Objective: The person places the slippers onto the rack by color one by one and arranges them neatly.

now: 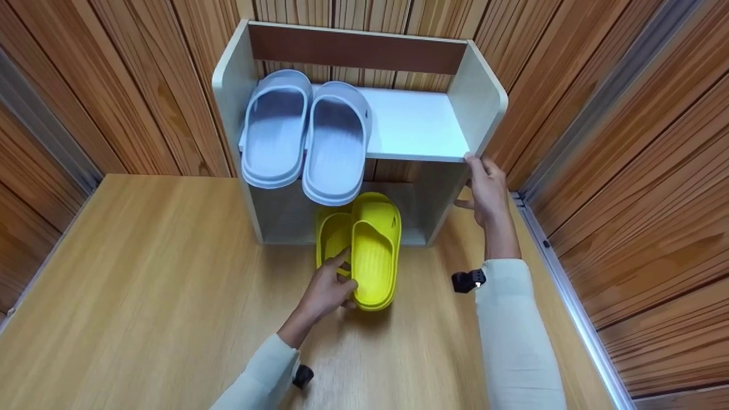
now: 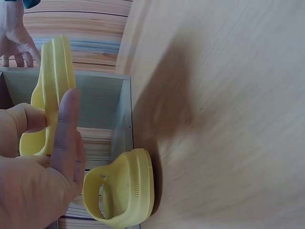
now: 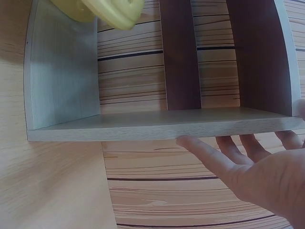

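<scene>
My left hand (image 1: 327, 290) pinches a yellow slipper (image 1: 373, 265) by its side near the heel, thumb on one face and fingers on the other. In the left wrist view that slipper is raised off the wooden surface, casting a shadow there. Its mate, another yellow slipper (image 2: 125, 191), sits lower down at the front of the small shoe rack (image 1: 441, 193), partly hidden in the head view. On the rack's right side panel, my right hand (image 1: 488, 191) holds on, its thumb at the upper shelf's front corner and its fingers against the outer face (image 3: 157, 134).
Two grey-blue slippers (image 1: 333, 151) stand side by side on the left of the upper shelf (image 1: 416, 122), heels overhanging its front edge. Wood-patterned walls (image 1: 643, 216) close in behind and on both sides. The rack stands on a light wooden surface (image 1: 171, 285).
</scene>
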Demonstrator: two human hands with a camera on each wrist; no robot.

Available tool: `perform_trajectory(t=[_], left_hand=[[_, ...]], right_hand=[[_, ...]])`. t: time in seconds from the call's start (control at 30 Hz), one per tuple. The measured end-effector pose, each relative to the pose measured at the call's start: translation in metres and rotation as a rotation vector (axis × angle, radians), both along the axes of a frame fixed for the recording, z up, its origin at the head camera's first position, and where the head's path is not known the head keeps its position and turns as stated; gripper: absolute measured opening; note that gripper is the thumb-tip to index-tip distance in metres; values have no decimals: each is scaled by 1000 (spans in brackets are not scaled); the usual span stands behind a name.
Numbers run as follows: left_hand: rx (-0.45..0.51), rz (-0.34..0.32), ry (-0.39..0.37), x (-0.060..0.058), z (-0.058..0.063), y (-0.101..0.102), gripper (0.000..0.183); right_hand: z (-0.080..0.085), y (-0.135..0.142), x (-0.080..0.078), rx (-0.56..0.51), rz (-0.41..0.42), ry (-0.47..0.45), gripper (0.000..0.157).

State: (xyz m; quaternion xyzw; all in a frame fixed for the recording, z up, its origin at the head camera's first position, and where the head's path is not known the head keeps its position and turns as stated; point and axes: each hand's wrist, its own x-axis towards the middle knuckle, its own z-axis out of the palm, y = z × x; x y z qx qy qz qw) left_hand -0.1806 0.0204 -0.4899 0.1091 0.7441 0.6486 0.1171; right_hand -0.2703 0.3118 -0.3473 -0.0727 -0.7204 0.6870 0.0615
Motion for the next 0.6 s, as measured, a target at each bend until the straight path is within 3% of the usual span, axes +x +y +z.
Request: perform_trajectory(t=[0.6], left_hand=[[-155, -1, -35, -37, 1, 18, 73]], right_hand=[[1, 0, 1, 27, -5, -10, 61]])
